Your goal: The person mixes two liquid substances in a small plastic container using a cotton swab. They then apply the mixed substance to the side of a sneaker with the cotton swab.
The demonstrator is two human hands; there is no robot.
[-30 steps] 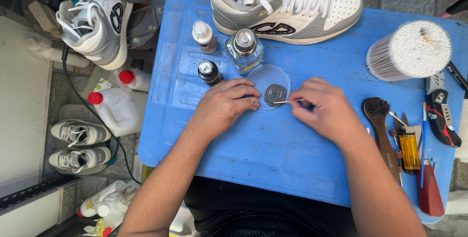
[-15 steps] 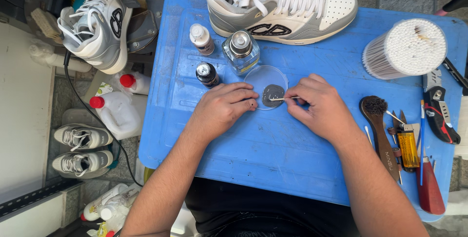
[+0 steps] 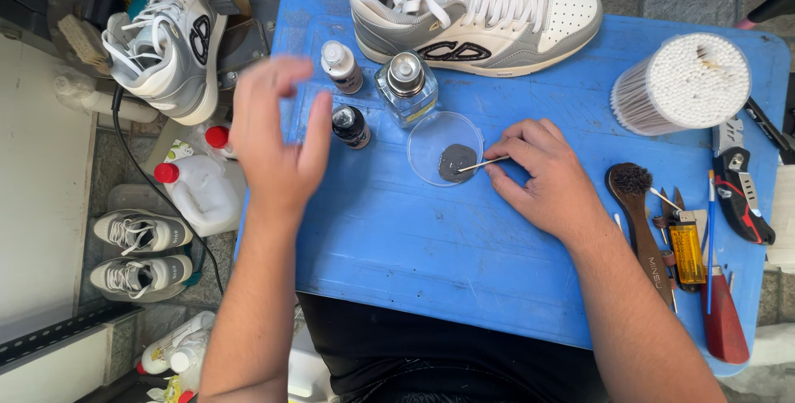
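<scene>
Your right hand (image 3: 542, 175) pinches a thin stick (image 3: 483, 164) and rests on the blue counter (image 3: 414, 254), the stick's tip in the grey paint (image 3: 456, 162) inside the clear round dish (image 3: 445, 148). Your left hand (image 3: 277, 142) hovers open and empty above the counter's left edge, fingers spread and blurred. Just beyond the dish stand a glass bottle (image 3: 407, 88), a small dark bottle (image 3: 351, 126) and a white-capped bottle (image 3: 341, 66); a grey-and-white sneaker (image 3: 472, 14) lies behind them
</scene>
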